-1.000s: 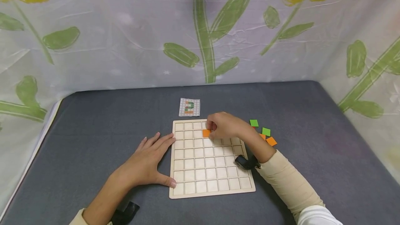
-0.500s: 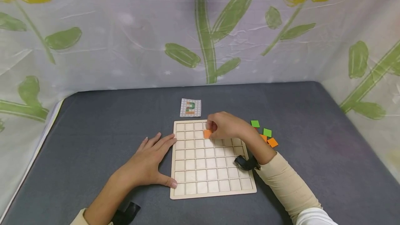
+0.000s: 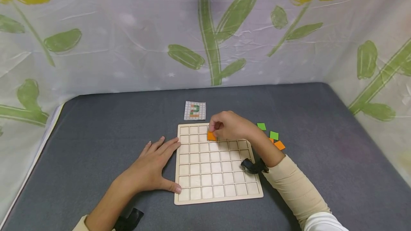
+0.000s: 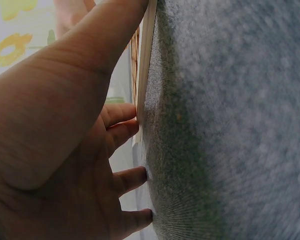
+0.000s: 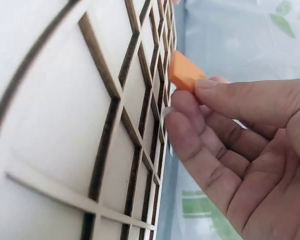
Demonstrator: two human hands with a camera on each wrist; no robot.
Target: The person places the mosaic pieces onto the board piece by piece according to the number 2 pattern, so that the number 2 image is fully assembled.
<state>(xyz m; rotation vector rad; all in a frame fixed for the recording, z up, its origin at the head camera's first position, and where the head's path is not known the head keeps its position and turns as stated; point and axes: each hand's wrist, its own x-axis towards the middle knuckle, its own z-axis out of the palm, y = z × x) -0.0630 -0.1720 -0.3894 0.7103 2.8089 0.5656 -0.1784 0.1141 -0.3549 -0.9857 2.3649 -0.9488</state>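
An orange square tile (image 3: 211,136) is pinched between the thumb and fingers of my right hand (image 3: 232,126), over the far rows of a wooden grid board (image 3: 206,168). In the right wrist view the tile (image 5: 185,71) is tilted, with one edge toward the grid bars and the thumb on its near side. My left hand (image 3: 151,170) lies spread at the board's left side, its thumb and index finger touching the rim. In the left wrist view the other fingers (image 4: 131,180) reach down to the cloth beside the board.
Beyond the board lies a small printed card (image 3: 194,110) with a coloured grid pattern. Loose tiles lie right of the board: a green tile (image 3: 261,126), another green tile (image 3: 274,135) and an orange tile (image 3: 279,145), with more partly behind my right forearm. Grey cloth (image 3: 106,134) covers the table.
My right hand has shifted slightly left and away from me, its fingers now at the tile's far side. The tile has tipped up from lying flatter. My left hand stays put.
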